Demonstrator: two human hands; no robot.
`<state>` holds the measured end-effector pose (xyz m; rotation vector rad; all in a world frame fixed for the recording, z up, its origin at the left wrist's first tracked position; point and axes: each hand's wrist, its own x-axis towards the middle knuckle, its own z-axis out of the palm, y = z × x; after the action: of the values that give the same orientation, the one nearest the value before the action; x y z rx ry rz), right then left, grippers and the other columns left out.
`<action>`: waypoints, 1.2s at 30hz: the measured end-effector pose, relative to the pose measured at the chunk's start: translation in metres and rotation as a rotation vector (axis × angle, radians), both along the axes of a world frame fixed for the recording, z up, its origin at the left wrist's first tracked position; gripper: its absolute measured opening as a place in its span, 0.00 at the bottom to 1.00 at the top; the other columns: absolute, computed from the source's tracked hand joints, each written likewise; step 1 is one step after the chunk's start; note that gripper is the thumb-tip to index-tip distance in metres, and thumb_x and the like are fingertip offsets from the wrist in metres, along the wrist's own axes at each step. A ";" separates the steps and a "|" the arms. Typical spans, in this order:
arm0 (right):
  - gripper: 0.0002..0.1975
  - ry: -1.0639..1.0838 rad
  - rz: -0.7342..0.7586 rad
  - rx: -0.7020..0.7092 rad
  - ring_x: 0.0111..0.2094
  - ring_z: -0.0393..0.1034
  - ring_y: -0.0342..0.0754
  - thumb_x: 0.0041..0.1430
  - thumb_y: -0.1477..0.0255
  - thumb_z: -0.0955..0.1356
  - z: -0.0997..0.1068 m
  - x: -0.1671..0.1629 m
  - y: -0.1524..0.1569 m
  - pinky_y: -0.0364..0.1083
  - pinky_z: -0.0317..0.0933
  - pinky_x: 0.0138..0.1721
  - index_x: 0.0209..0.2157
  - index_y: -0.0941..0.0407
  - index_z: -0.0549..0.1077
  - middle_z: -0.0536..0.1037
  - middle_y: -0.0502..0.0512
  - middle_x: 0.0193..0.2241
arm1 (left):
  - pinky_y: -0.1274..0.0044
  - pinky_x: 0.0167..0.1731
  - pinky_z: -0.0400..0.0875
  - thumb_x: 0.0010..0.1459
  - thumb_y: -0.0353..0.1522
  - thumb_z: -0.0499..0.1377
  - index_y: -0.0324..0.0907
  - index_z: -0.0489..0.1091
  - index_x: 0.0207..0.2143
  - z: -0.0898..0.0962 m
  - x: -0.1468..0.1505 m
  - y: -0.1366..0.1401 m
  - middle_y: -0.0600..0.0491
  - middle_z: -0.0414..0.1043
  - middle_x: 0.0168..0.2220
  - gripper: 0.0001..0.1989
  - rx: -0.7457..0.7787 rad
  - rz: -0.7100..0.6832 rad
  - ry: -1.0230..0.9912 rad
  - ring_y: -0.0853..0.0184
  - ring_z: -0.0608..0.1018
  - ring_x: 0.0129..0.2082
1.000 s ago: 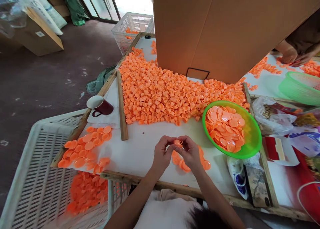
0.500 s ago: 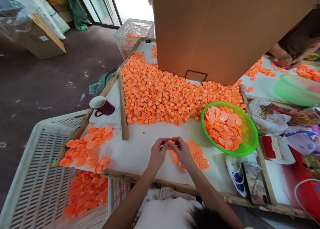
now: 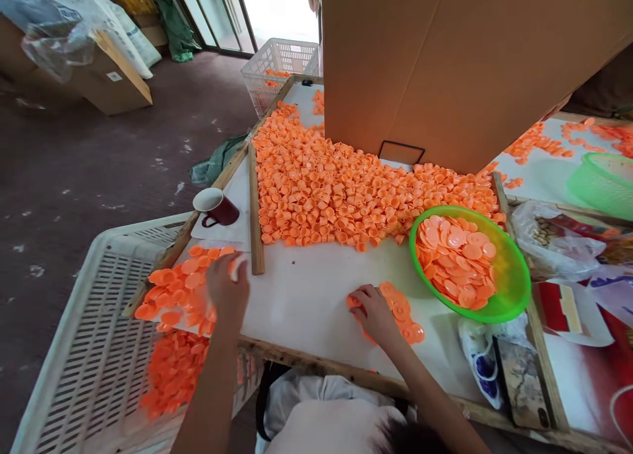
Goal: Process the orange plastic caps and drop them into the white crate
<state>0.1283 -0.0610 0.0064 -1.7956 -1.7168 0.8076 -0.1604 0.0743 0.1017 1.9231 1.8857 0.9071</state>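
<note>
I have the left hand (image 3: 227, 292) out over the bench's near-left corner, above a loose spread of orange saucer-like discs (image 3: 173, 286). It is blurred; orange shows between fingers and thumb, but I can't tell whether it's gripped there or belongs to the spread behind. The right hand (image 3: 373, 315) is low near the bench's front edge, its thumb and fingertips together on an orange disc (image 3: 353, 301).

Half a second ago my two hands met over one small piece in front of the body; now they have parted, the left swinging to the corner. I take that to mean the shared handling of that piece is over and each hand is on its own errand.

The disc at my right fingertips is round, so I read no long axis; the fingers hide which face is up. Beside that hand, more orange discs (image 3: 400, 309) lie flat and overlapping, their row slanting from the bench's middle toward its front edge.

Farther out, the lime-green basin (image 3: 517, 279) of discs sits by the bench's right edge. Toward the far edge spreads a heap of small orange cups (image 3: 321, 196), mouths facing every way, stopped on the left by a wooden strip (image 3: 256, 223). Beyond that strip, near the left edge, stands a maroon mug (image 3: 222, 211).
</note>
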 end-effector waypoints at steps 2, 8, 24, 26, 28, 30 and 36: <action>0.11 0.036 -0.023 -0.001 0.41 0.65 0.54 0.57 0.76 0.64 0.001 0.002 0.002 0.54 0.61 0.44 0.40 0.53 0.74 0.72 0.59 0.39 | 0.64 0.48 0.59 0.55 0.32 0.53 0.40 0.67 0.39 -0.008 0.036 0.009 0.45 0.67 0.42 0.09 -0.057 -0.044 -0.050 0.56 0.66 0.47; 0.11 0.235 -0.231 -0.037 0.37 0.69 0.51 0.60 0.72 0.61 0.006 0.017 -0.001 0.51 0.63 0.40 0.35 0.55 0.74 0.75 0.57 0.35 | 0.65 0.46 0.61 0.53 0.35 0.57 0.39 0.69 0.31 -0.051 0.080 0.043 0.48 0.69 0.36 0.08 -0.158 -0.106 -0.130 0.59 0.69 0.42; 0.11 1.045 -0.235 -0.117 0.28 0.67 0.42 0.51 0.64 0.70 0.056 -0.009 0.039 0.44 0.65 0.32 0.32 0.55 0.69 0.72 0.48 0.26 | 0.77 0.29 0.67 0.53 0.40 0.58 0.41 0.74 0.31 -0.044 0.130 -0.055 0.51 0.71 0.32 0.11 -0.530 -0.446 -0.729 0.67 0.71 0.32; 0.10 1.053 -0.228 -0.106 0.28 0.67 0.42 0.52 0.65 0.70 0.059 -0.007 0.038 0.43 0.64 0.31 0.31 0.55 0.68 0.72 0.48 0.26 | 0.77 0.30 0.66 0.54 0.38 0.58 0.41 0.74 0.31 -0.038 0.131 -0.055 0.50 0.70 0.34 0.10 -0.493 -0.464 -0.723 0.67 0.71 0.33; 0.09 1.076 -0.213 -0.101 0.28 0.67 0.42 0.53 0.65 0.69 0.056 -0.005 0.035 0.43 0.64 0.32 0.32 0.54 0.67 0.72 0.48 0.26 | 0.77 0.31 0.66 0.56 0.37 0.57 0.42 0.74 0.31 -0.034 0.132 -0.056 0.50 0.70 0.34 0.10 -0.469 -0.484 -0.715 0.67 0.70 0.33; 0.08 1.094 -0.209 -0.091 0.28 0.67 0.42 0.54 0.66 0.68 0.050 -0.004 0.031 0.43 0.63 0.32 0.32 0.54 0.67 0.72 0.47 0.26 | 0.76 0.31 0.66 0.56 0.38 0.56 0.42 0.74 0.32 -0.032 0.133 -0.058 0.50 0.70 0.33 0.10 -0.459 -0.513 -0.696 0.67 0.70 0.32; 0.08 1.080 -0.202 -0.063 0.29 0.67 0.43 0.54 0.65 0.68 0.044 -0.003 0.026 0.44 0.64 0.32 0.33 0.54 0.67 0.73 0.50 0.31 | 0.76 0.33 0.66 0.58 0.37 0.55 0.42 0.72 0.28 -0.026 0.135 -0.064 0.50 0.68 0.31 0.11 -0.376 -0.555 -0.615 0.66 0.70 0.32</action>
<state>0.1253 -0.0354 0.0509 -1.1351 -0.7875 1.3893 -0.0253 0.0107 0.0759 1.5625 1.0079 0.7697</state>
